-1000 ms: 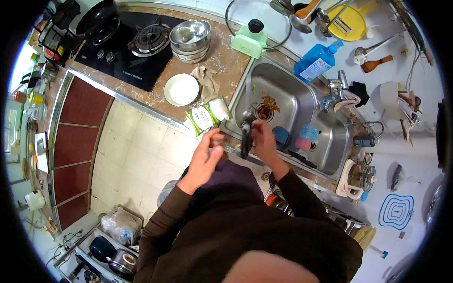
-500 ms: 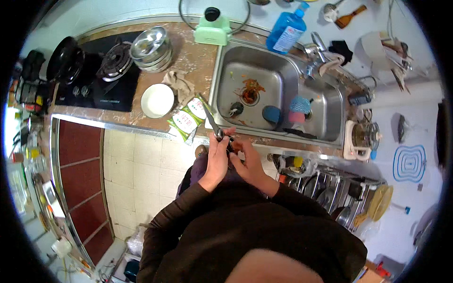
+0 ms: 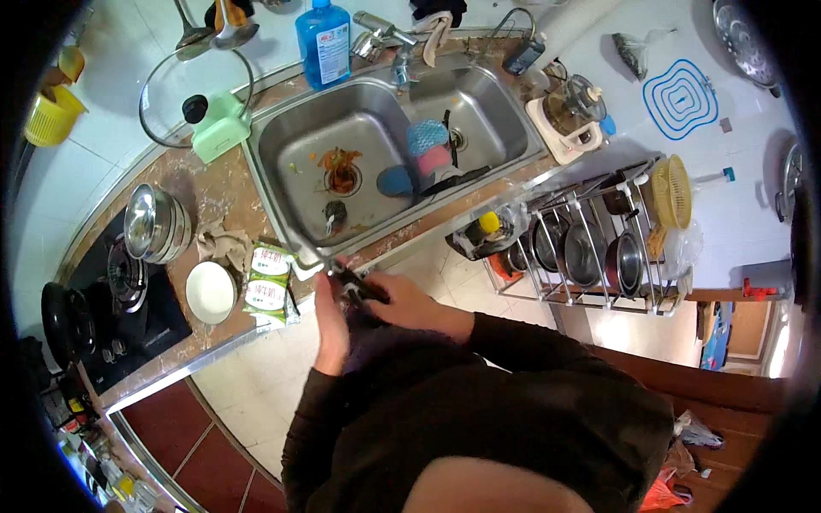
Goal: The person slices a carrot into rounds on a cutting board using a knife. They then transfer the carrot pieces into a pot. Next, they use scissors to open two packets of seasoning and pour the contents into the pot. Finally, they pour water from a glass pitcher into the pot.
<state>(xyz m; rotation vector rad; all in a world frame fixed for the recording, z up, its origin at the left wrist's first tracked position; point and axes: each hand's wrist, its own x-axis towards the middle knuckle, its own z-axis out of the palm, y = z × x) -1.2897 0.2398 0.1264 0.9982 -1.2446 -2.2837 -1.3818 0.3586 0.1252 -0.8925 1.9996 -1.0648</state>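
In front of the sink's near edge, my two hands meet around a pair of scissors [image 3: 352,286] with dark handles. The grey blades point away toward the counter edge, partly blurred. My right hand [image 3: 415,303] is curled round the handle end. My left hand [image 3: 331,329] stands upright along the other side, its fingertips against the scissors near the blades; its inner fingers are partly hidden. Just left of the blades, green-and-white packets [image 3: 267,278] lie on the counter, beside a white bowl [image 3: 211,292] and a crumpled beige cloth [image 3: 224,245].
The double steel sink [image 3: 282,128] holds food scraps [image 3: 340,171], a blue scrubber [image 3: 394,181] and a pink sponge [image 3: 434,160]. A blue bottle [image 3: 323,47] stands behind it. Stacked metal bowls [image 3: 158,224] sit near the black stove [image 3: 145,329]. At right is a pan rack [image 3: 590,248].
My view has swung to the right, so the counter and sink appear turned and shifted left. Both hands stay together at the scissors, and the blades now show less.
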